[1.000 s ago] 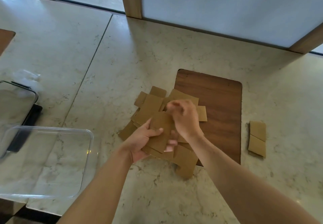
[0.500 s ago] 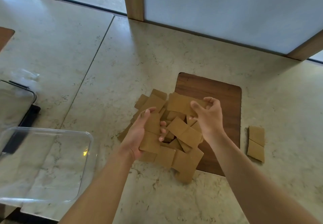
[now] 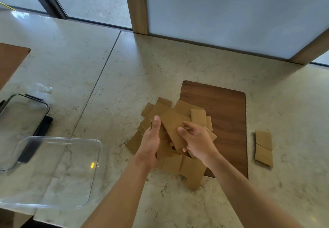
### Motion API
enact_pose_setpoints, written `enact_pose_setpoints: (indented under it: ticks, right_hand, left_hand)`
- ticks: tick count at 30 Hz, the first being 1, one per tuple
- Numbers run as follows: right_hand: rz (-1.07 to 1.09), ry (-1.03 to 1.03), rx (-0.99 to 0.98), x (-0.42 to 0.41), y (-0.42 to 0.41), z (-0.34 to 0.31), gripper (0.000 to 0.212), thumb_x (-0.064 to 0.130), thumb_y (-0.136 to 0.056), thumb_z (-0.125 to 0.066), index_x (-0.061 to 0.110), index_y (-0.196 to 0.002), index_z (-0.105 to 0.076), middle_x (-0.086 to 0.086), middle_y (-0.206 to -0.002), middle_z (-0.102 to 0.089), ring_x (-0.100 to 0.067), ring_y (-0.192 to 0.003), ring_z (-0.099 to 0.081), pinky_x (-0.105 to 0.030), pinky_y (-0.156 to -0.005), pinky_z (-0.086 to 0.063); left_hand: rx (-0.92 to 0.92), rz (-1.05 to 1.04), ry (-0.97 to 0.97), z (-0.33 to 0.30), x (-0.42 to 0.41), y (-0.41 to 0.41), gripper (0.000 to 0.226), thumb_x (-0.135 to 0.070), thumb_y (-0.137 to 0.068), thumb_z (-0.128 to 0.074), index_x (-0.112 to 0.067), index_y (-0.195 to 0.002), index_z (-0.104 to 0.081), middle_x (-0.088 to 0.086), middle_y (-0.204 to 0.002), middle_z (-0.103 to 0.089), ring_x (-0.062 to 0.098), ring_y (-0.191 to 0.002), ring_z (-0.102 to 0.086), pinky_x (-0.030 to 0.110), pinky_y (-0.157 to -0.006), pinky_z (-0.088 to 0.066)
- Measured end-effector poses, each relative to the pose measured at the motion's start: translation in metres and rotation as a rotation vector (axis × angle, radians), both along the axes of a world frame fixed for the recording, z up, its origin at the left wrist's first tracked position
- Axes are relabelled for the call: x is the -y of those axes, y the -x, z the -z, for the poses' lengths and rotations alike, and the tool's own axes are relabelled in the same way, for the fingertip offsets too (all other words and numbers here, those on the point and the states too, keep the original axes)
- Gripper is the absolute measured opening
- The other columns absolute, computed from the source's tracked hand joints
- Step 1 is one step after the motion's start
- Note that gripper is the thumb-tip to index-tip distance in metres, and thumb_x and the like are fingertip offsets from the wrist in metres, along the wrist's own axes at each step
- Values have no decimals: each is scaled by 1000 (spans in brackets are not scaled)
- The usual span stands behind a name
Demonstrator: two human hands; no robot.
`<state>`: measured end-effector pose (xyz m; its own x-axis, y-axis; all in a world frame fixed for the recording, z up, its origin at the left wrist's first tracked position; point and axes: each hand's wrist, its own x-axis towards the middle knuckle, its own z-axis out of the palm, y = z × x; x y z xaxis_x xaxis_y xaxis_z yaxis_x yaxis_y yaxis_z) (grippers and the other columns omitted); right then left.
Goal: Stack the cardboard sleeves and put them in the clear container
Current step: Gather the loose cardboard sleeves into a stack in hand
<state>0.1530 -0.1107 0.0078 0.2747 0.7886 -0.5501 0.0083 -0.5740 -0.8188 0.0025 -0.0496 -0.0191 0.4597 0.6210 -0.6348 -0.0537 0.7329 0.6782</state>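
Both hands meet above a loose pile of cardboard sleeves (image 3: 190,170) that lies near the middle of the counter (image 3: 110,67), spilling over the left edge of a dark wooden board (image 3: 226,114). The left hand (image 3: 151,144) grips a small stack of sleeves (image 3: 164,150), thumb pointing up along its near face. The right hand (image 3: 197,140) pinches 1 flat sleeve (image 3: 173,126) and holds it tilted against that stack, thumb on top, fingers curled beneath. 2 more sleeves (image 3: 263,147) lie flat, touching end to end, just beyond the board's right edge, apart from the pile. The clear container (image 3: 97,156) sits at the counter's front-left edge, well to the left of the hands, with no sleeves inside. Its lid (image 3: 26,110) rests farther back along the left edge.
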Motion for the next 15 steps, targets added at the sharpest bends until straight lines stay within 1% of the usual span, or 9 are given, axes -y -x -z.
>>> enact_pose_setpoints:
  ticks: [2, 3, 4, 6, 7, 9, 11, 13, 15]
  right_hand:
    - [-264, 22, 358, 6, 16, 4, 27, 43, -108, -47, 35, -131, -59, 6, -91, -75, 2, -64, -67, -22, -59, -55]
    - [-381, -4, 520, 11, 22, 8, 38, 49, -107, -43, 35, -139, -57, 8, -95, -74, 0, -73, -68, -24, -66, -56]
    - [-412, -35, 615, 15, 25, 11, 42, 55, -106, -41, 36, -139, -58, 10, -95, -73, -2, -78, -67, -27, -70, -55]
    - [-233, -71, 640, 16, 17, 13, 34, 56, -105, -40, 39, -108, -70, 14, -85, -67, -1, -78, -61, -28, -69, -48]
    - [-108, -56, 661, 18, 7, 18, 34, 53, -105, -43, 34, -99, -71, 12, -88, -64, -3, -84, -59, -28, -74, -46]
    - [-24, 72, 724, 20, -11, 29, 35, 52, -100, -54, 24, -119, -66, 2, -115, -59, -17, -112, -52, -32, -93, -46]
    - [-230, 244, 843, 22, -21, 38, 65, 59, -89, -68, 26, -141, -49, -3, -136, -46, -26, -125, -41, -40, -107, -41]
    - [-345, 258, 891, 25, -26, 47, 80, 61, -80, -78, 30, -145, -43, -1, -141, -43, -27, -127, -41, -42, -108, -37]
    - [-239, 206, 833, 24, -35, 52, 81, 59, -73, -85, 29, -139, -48, 4, -134, -46, -22, -124, -43, -40, -107, -35]
  left_hand:
    - [53, -51, 86, 0, 2, -2, 51, -52, -102, -59, -14, -135, -68, 23, -124, -75, 40, -107, -76, 51, -80, -64]
    - [59, -90, 131, 1, 3, -3, 35, -35, -106, -60, -18, -136, -69, 21, -124, -76, 39, -107, -76, 51, -79, -64]
    - [54, -130, 164, 4, 4, -2, 29, -23, -106, -59, -22, -134, -70, 20, -123, -77, 36, -104, -78, 50, -77, -64]
    - [77, -210, 196, 12, 7, 4, 30, -13, -105, -58, -20, -130, -72, 20, -118, -78, 35, -97, -79, 48, -73, -64]
    - [108, -249, 209, 15, 8, 6, 30, -10, -104, -57, -15, -131, -70, 21, -112, -78, 36, -92, -79, 48, -72, -64]
    - [166, -305, 255, 17, 9, 13, 35, -13, -99, -62, -5, -133, -62, 18, -94, -74, 32, -73, -72, 44, -65, -63]
    - [213, -307, 289, 18, 9, 17, 52, -29, -98, -67, -18, -146, -53, 12, -87, -64, 25, -65, -58, 36, -55, -56]
    - [267, -302, 287, 18, 7, 19, 50, -42, -98, -66, -32, -146, -56, 11, -88, -62, 23, -66, -56, 33, -52, -51]
    - [293, -288, 261, 14, 5, 19, 35, -45, -96, -68, -30, -127, -70, 15, -92, -66, 27, -69, -60, 34, -54, -51]
